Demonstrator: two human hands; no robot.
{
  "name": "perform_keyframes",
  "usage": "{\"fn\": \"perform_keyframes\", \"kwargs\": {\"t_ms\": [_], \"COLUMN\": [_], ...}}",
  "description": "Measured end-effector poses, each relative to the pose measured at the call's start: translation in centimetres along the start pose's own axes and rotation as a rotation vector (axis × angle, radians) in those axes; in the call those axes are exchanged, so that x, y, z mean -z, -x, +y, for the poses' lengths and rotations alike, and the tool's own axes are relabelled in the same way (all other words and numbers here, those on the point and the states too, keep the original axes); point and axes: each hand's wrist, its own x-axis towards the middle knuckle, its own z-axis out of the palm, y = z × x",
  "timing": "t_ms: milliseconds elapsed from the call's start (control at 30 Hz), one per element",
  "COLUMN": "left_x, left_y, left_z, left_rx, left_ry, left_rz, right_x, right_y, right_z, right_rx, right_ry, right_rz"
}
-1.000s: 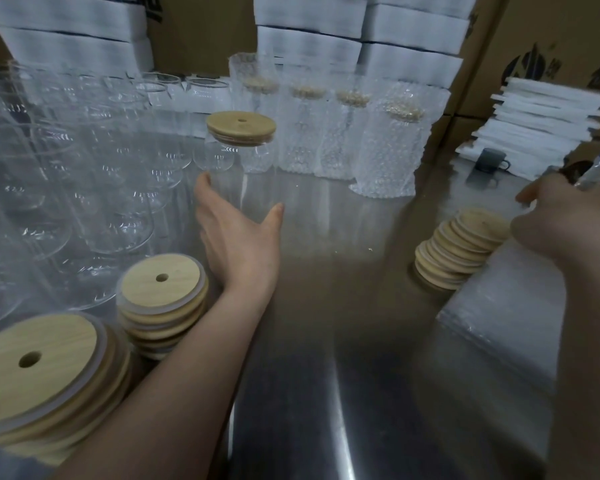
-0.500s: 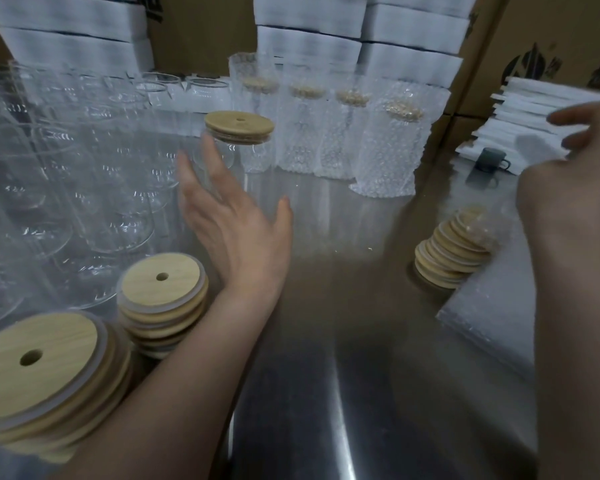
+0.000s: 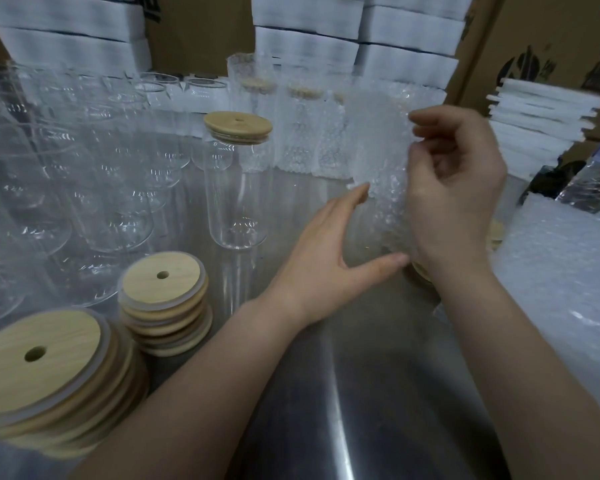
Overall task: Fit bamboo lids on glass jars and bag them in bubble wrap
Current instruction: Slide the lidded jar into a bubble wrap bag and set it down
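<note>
A tall glass jar [image 3: 238, 199] with a bamboo lid [image 3: 238, 127] on it stands upright at the table's middle. To its right my right hand [image 3: 454, 199] pinches a clear bubble wrap bag [image 3: 381, 174] and holds it above the table. My left hand [image 3: 329, 261] reaches toward the bag's lower edge with straight fingers, thumb near the bottom corner. Two stacks of bamboo lids [image 3: 165, 299] [image 3: 45, 375] sit at the near left.
Many bare glass jars [image 3: 84, 174] crowd the left side. Bagged jars [image 3: 302, 129] stand in a row at the back, before white boxes [image 3: 305, 46]. A pile of bubble wrap bags [image 3: 561, 278] lies right, with white foam sheets [image 3: 541, 123] behind. The steel table [image 3: 343, 393] runs toward me.
My left hand let go of the lidded jar and moved right toward the bag. My right hand lifted a bubble wrap bag from the right pile and brought it to the middle.
</note>
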Motion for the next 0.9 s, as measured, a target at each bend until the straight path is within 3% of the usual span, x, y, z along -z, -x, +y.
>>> {"fn": "perform_keyframes", "kwargs": {"t_ms": [233,433,600,900], "left_x": [-0.3,0.4,1.0,1.1], "left_y": [-0.7,-1.3,-1.3,-1.5], "left_z": [-0.8,-1.2,-1.8,-2.2], "left_rx": [0.151,0.399,0.455,0.502], "left_ry": [0.282,0.497,0.527,0.505], "left_rz": [0.17,0.304,0.353,0.372], "right_x": [-1.2,-1.8,-2.4,-3.4], "right_y": [0.9,2.1,3.2,4.4], "right_z": [0.6,0.8,1.7,2.4], "right_rx": [-0.113,-0.28,-0.321,-0.331], "right_ry": [-0.164,-0.217,-0.069,-0.053], "right_rz": [-0.056,-0.293,-0.66,-0.759]}}
